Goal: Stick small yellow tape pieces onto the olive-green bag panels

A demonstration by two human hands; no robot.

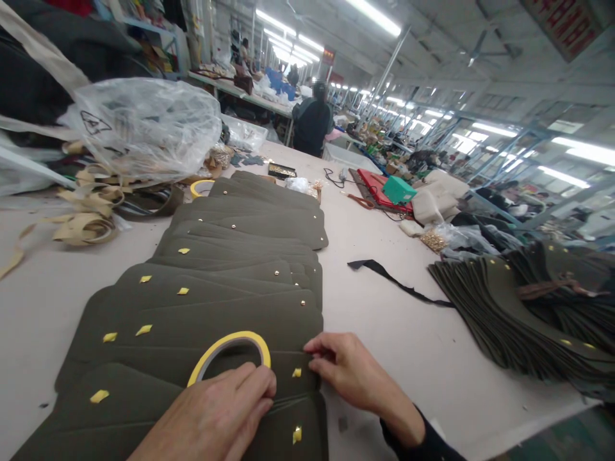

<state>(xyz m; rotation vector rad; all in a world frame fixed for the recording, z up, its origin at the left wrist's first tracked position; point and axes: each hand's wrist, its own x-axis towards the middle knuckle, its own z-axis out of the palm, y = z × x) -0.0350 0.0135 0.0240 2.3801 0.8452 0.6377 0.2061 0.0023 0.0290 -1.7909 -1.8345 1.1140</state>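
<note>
My left hand (pixel 216 416) grips a roll of yellow tape (pixel 230 351) standing on edge on the nearest dark olive panel. My right hand (pixel 353 374) pinches its fingertips together at the right edge of a panel, next to a small yellow tape piece (pixel 296 372); what they hold is too small to see. A row of overlapping dark olive panels (pixel 230 282) runs away from me along the table (pixel 384 320). Each panel carries small yellow tape pieces and brass studs.
A fanned stack of olive panels (pixel 519 314) lies at the right. A black strap (pixel 394 278) lies beside it. A clear plastic bag (pixel 148 125), tan straps (pixel 86 211) and a second tape roll (pixel 200 187) sit at the left. A person in black (pixel 312 121) stands at the far end.
</note>
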